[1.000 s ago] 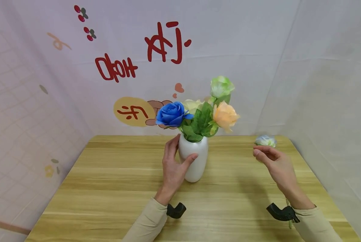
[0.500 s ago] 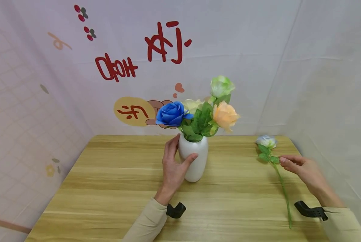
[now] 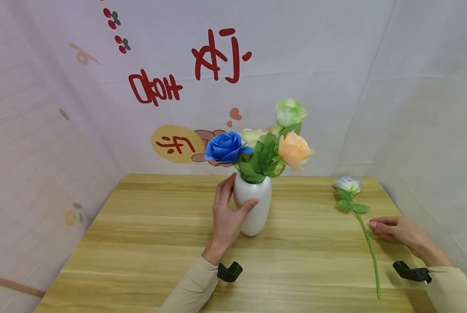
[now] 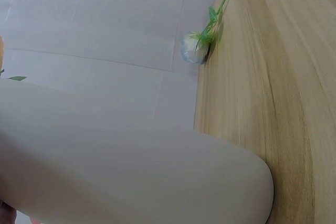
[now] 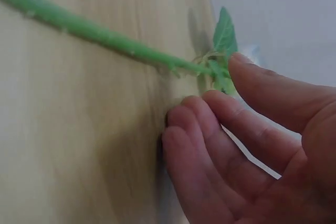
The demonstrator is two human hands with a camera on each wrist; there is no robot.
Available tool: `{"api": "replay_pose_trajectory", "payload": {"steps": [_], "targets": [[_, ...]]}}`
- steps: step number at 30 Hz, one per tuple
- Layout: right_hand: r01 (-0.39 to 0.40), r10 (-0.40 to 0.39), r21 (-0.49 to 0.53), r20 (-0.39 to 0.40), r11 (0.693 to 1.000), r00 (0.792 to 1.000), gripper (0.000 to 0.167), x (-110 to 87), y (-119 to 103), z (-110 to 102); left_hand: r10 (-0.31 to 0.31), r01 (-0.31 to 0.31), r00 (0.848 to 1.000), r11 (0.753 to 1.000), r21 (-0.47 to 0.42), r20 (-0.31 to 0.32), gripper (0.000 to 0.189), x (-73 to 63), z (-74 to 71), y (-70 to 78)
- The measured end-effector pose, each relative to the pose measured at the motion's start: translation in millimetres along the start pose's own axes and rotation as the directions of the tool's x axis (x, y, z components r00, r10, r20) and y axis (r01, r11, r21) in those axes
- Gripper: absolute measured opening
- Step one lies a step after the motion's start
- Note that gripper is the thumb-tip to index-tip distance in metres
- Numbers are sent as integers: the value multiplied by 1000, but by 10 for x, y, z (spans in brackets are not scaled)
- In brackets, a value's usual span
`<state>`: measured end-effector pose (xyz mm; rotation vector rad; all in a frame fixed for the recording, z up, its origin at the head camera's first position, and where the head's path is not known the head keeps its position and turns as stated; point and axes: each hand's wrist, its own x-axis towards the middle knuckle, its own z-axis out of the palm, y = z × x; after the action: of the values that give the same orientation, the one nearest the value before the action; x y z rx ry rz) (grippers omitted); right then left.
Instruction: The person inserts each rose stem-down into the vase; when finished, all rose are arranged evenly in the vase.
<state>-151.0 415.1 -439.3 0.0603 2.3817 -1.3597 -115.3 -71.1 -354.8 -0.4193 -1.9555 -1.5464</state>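
My left hand (image 3: 227,219) grips the white vase (image 3: 257,213), thumb across its front and fingers round its left side. Upright in the vase stand a blue rose (image 3: 227,148), a peach rose (image 3: 295,150), a pale green rose (image 3: 290,112) and a cream one (image 3: 252,137) behind, among green leaves. On the right of the table lies a white-blue rose (image 3: 348,184) with a long green stem (image 3: 372,252). Just right of that stem is my right hand (image 3: 407,234), fingers loosely bent with nothing between them. In the right wrist view its fingertips (image 5: 178,135) are low beside the stem.
The wooden table (image 3: 159,226) ends at a white cloth backdrop (image 3: 315,52) with red lettering behind, and cloth walls rise on both sides. A black wrist mount (image 3: 230,271) sits on the left wrist, another mount (image 3: 411,271) on the right.
My right hand has moved right and toward me, from over the lying rose's stem to beside it, uncovering the stem and leaves. The left hand stays on the vase. The head view shifts slightly.
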Motion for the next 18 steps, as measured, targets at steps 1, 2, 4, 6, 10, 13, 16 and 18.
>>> {"api": "replay_pose_trajectory", "payload": {"steps": [1,2,4,6,10,13,16,18], "targets": [[-13,13,17,6,1000,1000,60,9,27,1,-3,3,1000,1000,0,3,72,0,1,4],[-24,24,29,11,999,1000,59,17,48,8,-6,6,1000,1000,0,5,72,0,2,6],[-25,25,24,26,999,999,56,43,71,17,-19,19,1000,1000,0,3,72,-2,1,20],[-30,30,1,32,1000,999,54,74,66,32,-28,28,1000,1000,2,0,72,-7,-5,31],[-50,51,-90,10,995,999,50,127,9,65,-37,37,999,999,1,4,72,-13,-11,47],[-60,59,-162,-14,985,998,45,163,-56,93,-39,39,999,999,-2,4,71,-9,-11,51],[-48,46,-229,-12,972,999,37,176,-111,117,-40,40,999,999,-6,2,72,-16,3,-10],[-32,35,-242,7,970,999,33,181,-141,117,-42,42,999,999,-1,3,74,-23,27,-114]]}}
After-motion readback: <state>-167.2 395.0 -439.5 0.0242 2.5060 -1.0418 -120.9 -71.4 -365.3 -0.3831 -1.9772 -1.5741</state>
